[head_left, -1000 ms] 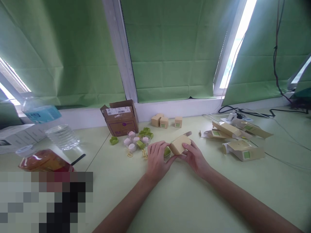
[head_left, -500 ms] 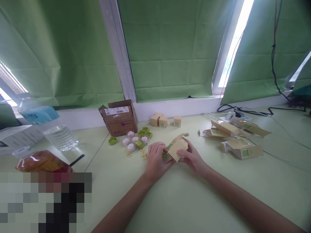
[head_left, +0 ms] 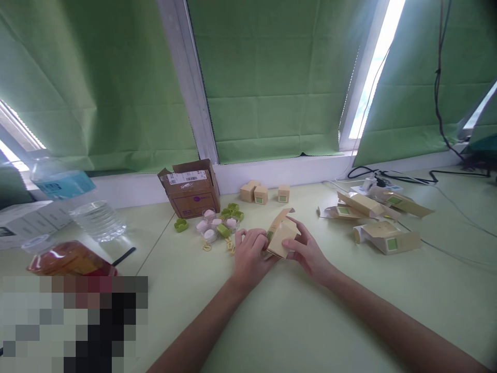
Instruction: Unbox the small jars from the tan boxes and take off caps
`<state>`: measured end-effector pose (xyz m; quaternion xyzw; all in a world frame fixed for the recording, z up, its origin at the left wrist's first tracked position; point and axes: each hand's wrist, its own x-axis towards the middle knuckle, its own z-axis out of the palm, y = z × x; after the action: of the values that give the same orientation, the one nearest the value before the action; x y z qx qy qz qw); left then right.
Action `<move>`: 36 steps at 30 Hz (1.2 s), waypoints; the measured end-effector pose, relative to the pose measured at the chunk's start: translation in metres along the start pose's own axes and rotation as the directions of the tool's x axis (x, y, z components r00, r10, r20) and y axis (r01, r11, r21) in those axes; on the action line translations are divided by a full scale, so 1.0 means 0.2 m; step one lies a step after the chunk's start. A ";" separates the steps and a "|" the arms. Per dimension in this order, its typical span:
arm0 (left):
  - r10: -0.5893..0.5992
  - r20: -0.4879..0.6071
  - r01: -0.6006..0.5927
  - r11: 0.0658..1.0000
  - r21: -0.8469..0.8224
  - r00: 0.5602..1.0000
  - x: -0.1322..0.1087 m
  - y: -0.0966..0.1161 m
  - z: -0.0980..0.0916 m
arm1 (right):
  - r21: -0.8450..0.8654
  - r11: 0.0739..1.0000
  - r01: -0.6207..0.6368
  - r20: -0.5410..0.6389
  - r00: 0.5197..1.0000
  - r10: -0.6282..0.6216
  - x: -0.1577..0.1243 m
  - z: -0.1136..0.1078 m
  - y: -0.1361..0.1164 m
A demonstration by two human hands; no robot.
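Note:
Between my hands is a small beige cardboard box (head_left: pixel 283 239), tilted, with an end flap raised. My right hand (head_left: pixel 310 255) grips its right side, the thumb pressed on the near face. The curled fingers of my left hand (head_left: pixel 251 254) are at the box's left side; they hide part of it, and a bit of green shows beside them. Just beyond my left hand lie clear plastic cups with pink and white pieces (head_left: pixel 209 226), green flower-shaped pieces (head_left: pixel 232 209) and pale yellow rings (head_left: pixel 230 245).
An opened brown carton (head_left: pixel 192 194) stands by the wall, with small closed boxes (head_left: pixel 261 195) to its right. Flattened, torn boxes (head_left: pixel 388 238) lie at right near cables (head_left: pixel 411 178). A clear water bottle (head_left: pixel 97 220) and a bottle of reddish-brown liquid (head_left: pixel 73 259) are at left.
The box has turned slightly between my hands, tipping more upright, and its raised flap has shifted left. Both hands keep nearly the same place.

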<state>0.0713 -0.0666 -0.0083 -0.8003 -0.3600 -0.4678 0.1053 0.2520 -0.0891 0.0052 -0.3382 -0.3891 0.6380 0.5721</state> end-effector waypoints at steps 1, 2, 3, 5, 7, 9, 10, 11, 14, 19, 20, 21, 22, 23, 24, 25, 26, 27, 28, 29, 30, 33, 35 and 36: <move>0.002 -0.001 -0.002 1.000 0.003 1.000 0.00 0.00 0.00 | -0.004 1.000 0.001 0.004 1.000 -0.001 0.00 0.00 0.00; 0.006 -0.004 -0.006 1.000 0.004 1.000 0.00 0.00 0.00 | -0.005 1.000 0.003 0.008 1.000 -0.003 0.00 0.00 0.00; 0.010 -0.009 -0.010 1.000 0.006 1.000 0.01 0.01 0.00 | -0.003 1.000 0.005 0.011 1.000 -0.005 0.00 0.00 0.00; 0.019 -0.022 -0.019 1.000 0.008 1.000 0.01 0.01 0.00 | 0.005 1.000 0.008 0.017 1.000 -0.008 0.00 0.00 0.00; 0.025 -0.031 -0.025 1.000 0.013 0.999 0.01 0.01 0.00 | 0.011 1.000 0.009 0.017 1.000 -0.010 0.00 0.01 0.00; 0.024 -0.032 -0.023 1.000 0.020 0.999 0.01 0.01 0.00 | 0.009 1.000 0.012 0.012 1.000 -0.012 0.00 0.01 0.00; 0.024 -0.029 -0.024 0.999 0.024 0.999 0.01 0.01 0.00 | 0.009 1.000 0.015 0.011 1.000 -0.015 0.00 0.02 0.00; 0.026 -0.026 -0.025 0.999 0.028 0.999 0.01 0.01 0.00 | 0.011 1.000 0.020 0.013 1.000 -0.020 0.00 0.02 0.00; 0.032 -0.022 -0.031 0.999 0.039 0.999 0.01 0.02 0.00 | 0.022 0.999 0.032 0.023 0.999 -0.033 0.00 0.03 0.00; 0.021 -0.015 -0.021 0.999 0.035 1.000 0.02 0.03 0.00 | 0.056 0.997 0.045 0.019 0.999 -0.046 0.01 0.03 0.00; 0.021 -0.016 -0.021 0.999 0.030 1.000 0.01 0.03 0.00 | 0.062 0.997 0.050 0.025 0.998 -0.051 0.01 0.03 0.00; 0.024 -0.018 -0.024 0.999 0.025 1.000 0.01 0.03 0.00 | 0.066 0.996 0.057 0.033 0.998 -0.059 0.00 0.03 0.00; 0.030 -0.020 -0.029 0.999 0.022 0.999 0.01 0.03 0.00 | 0.066 0.996 0.063 0.045 0.997 -0.066 0.00 0.03 0.00; 0.038 -0.021 -0.038 0.999 0.022 0.999 0.01 0.03 0.00 | 0.059 0.996 0.068 0.061 0.996 -0.071 0.00 0.03 -0.01; 0.052 -0.018 -0.051 0.998 0.024 0.999 0.01 0.03 0.00 | 0.044 0.996 0.074 0.076 0.994 -0.077 -0.01 0.04 -0.01; 0.069 -0.014 -0.069 0.997 0.030 0.998 0.01 0.03 0.00 | 0.024 0.997 0.078 0.090 0.993 -0.080 -0.01 0.04 -0.02; 0.090 -0.007 -0.089 0.995 0.035 0.996 0.01 0.03 0.00 | 0.003 0.997 0.080 0.100 0.992 -0.080 -0.02 0.05 -0.02; 0.108 0.000 -0.108 0.994 0.036 0.994 0.02 0.04 0.00 | -0.014 0.997 0.077 0.103 0.992 -0.075 -0.02 0.06 -0.02; 0.120 0.004 -0.120 0.992 0.031 0.993 0.02 0.04 0.00 | -0.026 0.997 0.073 0.098 0.993 -0.070 -0.02 0.06 -0.02; 0.125 0.007 -0.125 0.992 0.018 0.992 0.02 0.04 -0.01 | -0.031 0.997 0.071 0.085 0.994 -0.068 -0.02 0.06 -0.03; 0.121 0.009 -0.121 0.993 -0.004 0.993 0.02 0.05 -0.01 | -0.031 0.997 0.071 0.067 0.995 -0.069 -0.02 0.06 -0.03; 0.028 0.002 -0.027 0.988 -0.155 1.000 0.00 0.07 -0.02 | -0.010 0.995 0.099 0.015 0.995 -0.099 0.01 0.03 -0.05; -0.105 0.029 0.109 0.942 -0.317 0.994 -0.01 0.10 -0.02 | 0.032 0.991 0.130 0.010 0.991 -0.131 0.02 0.01 -0.08; -0.182 0.063 0.192 0.897 -0.399 0.981 -0.02 0.12 -0.02 | 0.048 0.989 0.141 0.019 0.990 -0.142 0.02 0.00 -0.09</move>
<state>0.0838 -0.0873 -0.0057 -0.7722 -0.3322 -0.5300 -0.1114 0.2604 -0.0849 0.0212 -0.2892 -0.4035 0.6086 0.6190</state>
